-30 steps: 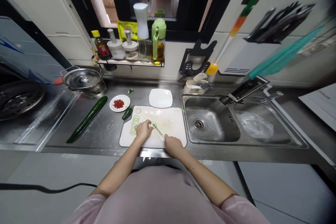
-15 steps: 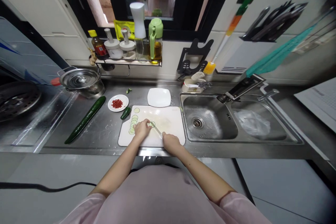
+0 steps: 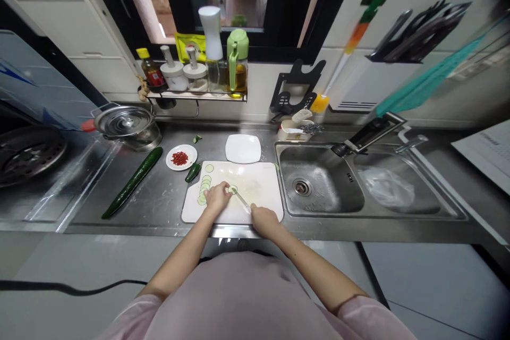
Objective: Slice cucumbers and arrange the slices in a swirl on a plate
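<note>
Over the white cutting board (image 3: 255, 202), my left hand (image 3: 217, 197) pinches a pale round cucumber slice (image 3: 232, 189) between thumb and fingers. My right hand (image 3: 264, 220) is wrapped round the handle of a slim, light-coloured small knife (image 3: 241, 200); its far end touches or nearly touches that slice. Beside my left fingers, an overlapping row of cucumber slices (image 3: 205, 183) lies along the board's left part, with a single slice (image 3: 209, 168) above it. A dark green cucumber end piece (image 3: 193, 172) rests at the board's upper left edge.
A whole cucumber (image 3: 133, 183) lies left on the steel counter, near a plate (image 3: 193, 155) of chopped red pieces and a lidded pot (image 3: 139, 135). Behind the board is a white dish (image 3: 243, 149). The sink (image 3: 322, 180) adjoins on the right; a bottle rack (image 3: 195, 96) hangs behind.
The knife's tip and my right hand shift slightly at the slice, which stays pinched in my left hand. The whole view moves a little.
</note>
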Demonstrator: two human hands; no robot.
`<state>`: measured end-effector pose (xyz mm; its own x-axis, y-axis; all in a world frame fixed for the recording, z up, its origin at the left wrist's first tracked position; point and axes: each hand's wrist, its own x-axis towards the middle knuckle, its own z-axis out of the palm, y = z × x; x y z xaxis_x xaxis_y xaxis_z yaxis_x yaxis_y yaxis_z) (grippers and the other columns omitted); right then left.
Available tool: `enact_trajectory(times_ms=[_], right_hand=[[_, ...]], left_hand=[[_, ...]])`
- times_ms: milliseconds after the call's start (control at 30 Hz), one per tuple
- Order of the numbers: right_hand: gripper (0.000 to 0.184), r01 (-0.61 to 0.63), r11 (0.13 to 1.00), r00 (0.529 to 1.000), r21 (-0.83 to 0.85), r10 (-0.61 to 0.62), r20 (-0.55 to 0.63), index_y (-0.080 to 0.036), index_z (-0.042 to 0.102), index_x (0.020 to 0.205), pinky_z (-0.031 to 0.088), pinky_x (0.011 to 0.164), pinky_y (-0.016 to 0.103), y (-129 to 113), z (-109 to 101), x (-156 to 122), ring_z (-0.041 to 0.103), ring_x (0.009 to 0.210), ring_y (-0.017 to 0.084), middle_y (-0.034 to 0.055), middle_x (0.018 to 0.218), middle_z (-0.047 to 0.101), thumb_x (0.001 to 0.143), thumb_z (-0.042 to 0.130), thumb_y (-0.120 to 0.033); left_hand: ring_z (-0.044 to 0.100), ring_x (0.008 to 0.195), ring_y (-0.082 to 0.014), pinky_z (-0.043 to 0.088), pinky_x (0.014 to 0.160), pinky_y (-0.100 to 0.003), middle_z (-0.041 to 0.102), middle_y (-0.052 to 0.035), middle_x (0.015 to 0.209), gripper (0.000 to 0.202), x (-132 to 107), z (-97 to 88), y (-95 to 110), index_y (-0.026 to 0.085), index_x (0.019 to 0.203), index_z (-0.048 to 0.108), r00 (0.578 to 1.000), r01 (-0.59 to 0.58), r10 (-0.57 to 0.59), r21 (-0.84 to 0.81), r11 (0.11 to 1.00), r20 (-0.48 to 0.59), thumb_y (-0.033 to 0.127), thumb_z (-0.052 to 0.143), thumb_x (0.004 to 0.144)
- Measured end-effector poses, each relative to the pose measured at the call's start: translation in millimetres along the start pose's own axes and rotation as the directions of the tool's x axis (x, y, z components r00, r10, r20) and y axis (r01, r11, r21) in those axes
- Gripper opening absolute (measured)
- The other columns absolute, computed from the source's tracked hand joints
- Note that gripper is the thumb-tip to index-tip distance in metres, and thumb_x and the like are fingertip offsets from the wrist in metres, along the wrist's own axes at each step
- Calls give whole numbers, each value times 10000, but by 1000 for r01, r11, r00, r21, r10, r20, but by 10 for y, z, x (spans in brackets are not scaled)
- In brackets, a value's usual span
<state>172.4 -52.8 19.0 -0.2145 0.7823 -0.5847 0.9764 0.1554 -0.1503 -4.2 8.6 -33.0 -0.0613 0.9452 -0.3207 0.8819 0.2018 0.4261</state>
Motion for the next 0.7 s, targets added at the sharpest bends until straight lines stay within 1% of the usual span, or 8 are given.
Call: enact_trajectory(times_ms=[167,400,533,700], right_hand=[[276,-1,1000,1000,-5,1,-5,-132,487,1142,456,766,336,37,53,-32,649,987,262,179,1014,670,879,407,-116],[286,8,1000,1000,-1,-8,-16,-124,487,1147,454,770,332,-35,-24,44,646,998,261,179,1002,671,877,396,-95],[282,4,1000,1000,-7,-4,0,-127,494,1138,456,760,339,11,2,-23,646,993,269,179,1012,672,874,398,-103],[266,-20,1000,1000,4,20,12,-140,506,1133,448,753,344,90,43,-140,648,984,272,176,1017,675,909,361,-147]], left_hand=[[599,986,-247,326,879,-390,702,-19,922,265,-6,6,-4,301,1065,606,1000,5,-5,-11,1000,-12,369,581,810],[597,985,-238,315,883,-390,709,-15,915,246,1,12,-7,294,1042,610,1000,3,-3,-28,1000,-10,371,586,810],[598,985,-243,314,882,-395,709,-10,903,252,4,-6,-4,303,1052,604,1000,-1,1,-22,1000,2,369,579,810],[590,993,-260,315,882,-407,706,-20,908,260,20,-25,24,293,1046,601,1000,-4,4,14,1000,18,372,572,800]])
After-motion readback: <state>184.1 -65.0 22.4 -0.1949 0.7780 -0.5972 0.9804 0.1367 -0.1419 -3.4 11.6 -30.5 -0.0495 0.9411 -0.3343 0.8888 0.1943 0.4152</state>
